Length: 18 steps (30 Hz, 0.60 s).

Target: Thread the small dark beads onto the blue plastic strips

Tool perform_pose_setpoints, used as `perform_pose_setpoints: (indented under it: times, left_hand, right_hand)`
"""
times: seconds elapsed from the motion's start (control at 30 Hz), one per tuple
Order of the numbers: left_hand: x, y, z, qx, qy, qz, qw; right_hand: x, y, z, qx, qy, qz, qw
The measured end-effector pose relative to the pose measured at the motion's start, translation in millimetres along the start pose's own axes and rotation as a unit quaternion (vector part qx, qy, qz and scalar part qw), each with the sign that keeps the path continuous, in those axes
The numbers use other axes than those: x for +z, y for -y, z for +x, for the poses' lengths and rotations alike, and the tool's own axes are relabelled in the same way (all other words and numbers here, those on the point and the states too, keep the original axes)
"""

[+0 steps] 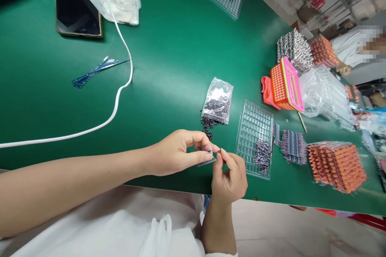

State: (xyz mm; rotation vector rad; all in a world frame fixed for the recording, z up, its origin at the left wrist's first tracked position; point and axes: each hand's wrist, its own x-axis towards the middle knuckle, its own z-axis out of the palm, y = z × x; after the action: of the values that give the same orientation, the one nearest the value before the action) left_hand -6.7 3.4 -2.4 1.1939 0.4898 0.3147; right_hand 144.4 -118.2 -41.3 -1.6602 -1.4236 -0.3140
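The left hand (177, 154) pinched a thin, comb-like blue-and-reddish strip (206, 162) over the smooth green tabletop (169, 68), probably light, bendable and best held by its flat edge, while the right hand (230, 176) pinched a tiny dark bead-like piece (220, 151) beside it, likely hard and slippery.

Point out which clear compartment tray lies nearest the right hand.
The near tray, beside the right hand, with thin pieces heaped at its lower end; the far tray sits well across the green table.
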Motion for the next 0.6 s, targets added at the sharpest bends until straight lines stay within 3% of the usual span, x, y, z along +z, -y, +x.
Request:
perform_pose_setpoints:
  times: [0.6]
  left_hand:
    - [1.7, 1.5, 2.8, -0.020, -0.012, -0.064, 0.998]
  right_hand:
    - [0.5, -1.7, -1.7, 0.005, 0.008, 0.013, 1.000]
